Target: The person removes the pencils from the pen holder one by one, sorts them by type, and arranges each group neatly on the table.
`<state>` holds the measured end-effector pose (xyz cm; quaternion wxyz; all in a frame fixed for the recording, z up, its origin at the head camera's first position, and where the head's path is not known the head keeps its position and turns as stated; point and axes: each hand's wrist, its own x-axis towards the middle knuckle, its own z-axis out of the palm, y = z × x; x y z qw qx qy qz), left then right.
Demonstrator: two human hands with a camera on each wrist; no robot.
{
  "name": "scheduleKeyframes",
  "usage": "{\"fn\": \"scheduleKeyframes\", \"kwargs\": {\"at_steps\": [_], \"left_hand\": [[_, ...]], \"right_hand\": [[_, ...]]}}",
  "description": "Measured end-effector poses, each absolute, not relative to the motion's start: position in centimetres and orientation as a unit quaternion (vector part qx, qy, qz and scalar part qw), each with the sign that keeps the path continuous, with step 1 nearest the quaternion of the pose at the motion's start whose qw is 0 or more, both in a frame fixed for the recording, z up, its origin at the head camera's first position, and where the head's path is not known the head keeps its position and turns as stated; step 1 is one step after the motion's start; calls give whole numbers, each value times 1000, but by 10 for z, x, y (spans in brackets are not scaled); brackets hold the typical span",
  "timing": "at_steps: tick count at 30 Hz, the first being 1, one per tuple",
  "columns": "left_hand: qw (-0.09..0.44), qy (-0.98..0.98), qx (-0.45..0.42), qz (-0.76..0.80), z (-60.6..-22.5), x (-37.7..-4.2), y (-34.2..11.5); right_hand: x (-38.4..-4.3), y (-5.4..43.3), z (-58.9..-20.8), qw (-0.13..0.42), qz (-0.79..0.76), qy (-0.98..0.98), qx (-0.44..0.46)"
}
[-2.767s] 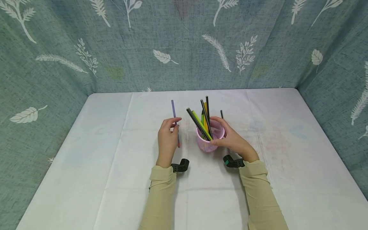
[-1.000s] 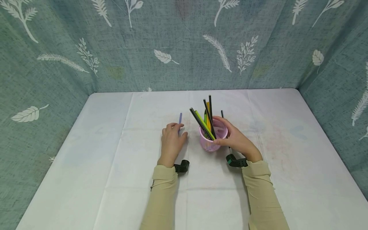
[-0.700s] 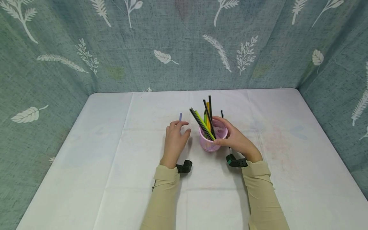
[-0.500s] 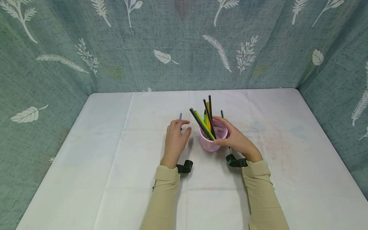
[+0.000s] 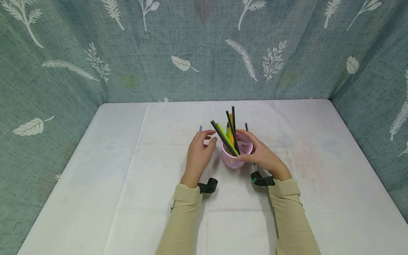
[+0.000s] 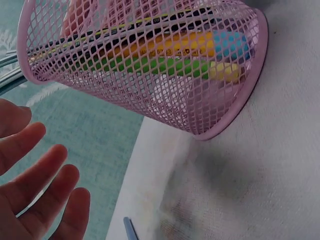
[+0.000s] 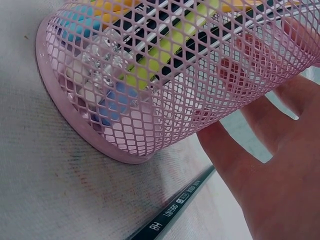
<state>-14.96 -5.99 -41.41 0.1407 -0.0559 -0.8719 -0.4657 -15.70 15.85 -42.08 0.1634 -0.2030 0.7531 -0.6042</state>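
My right hand (image 5: pixel 262 156) grips the pink mesh pencil cup (image 5: pixel 231 161) around its right side, thumb at the near rim and fingers behind. Several pencils (image 5: pixel 224 138), black, lime green, green and orange, lean inside the upright cup. My left hand (image 5: pixel 199 154) hovers left of the cup, its fingers loosely bent and holding nothing, the fingertips close to the leaning pencils. In the left wrist view, its separated fingers (image 6: pixel 50 175) show beside the mesh. A purple pencil (image 5: pixel 200 128) lies on the table beyond the left hand, which hides most of it.
A black HB pencil (image 7: pixel 170 215) lies on the table right of the cup, partly covered by the right hand in the head view. A white cloth (image 5: pixel 153 212) covers the table. Patterned green-blue curtains (image 5: pixel 204 71) stand behind and at both sides.
My left hand has left the purple pencil and moved right, up to the cup. That pencil now shows only its end, farther right. Earlier, the cup shifted slightly right with my right hand.
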Motion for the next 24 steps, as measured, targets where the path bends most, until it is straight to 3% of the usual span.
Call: {"fn": "scheduleKeyframes", "kwargs": {"at_steps": [24], "left_hand": [[136, -864, -75, -480, -405, -147, -52]], "right_hand": [[-156, 158, -419, 165, -609, 750, -200]]}}
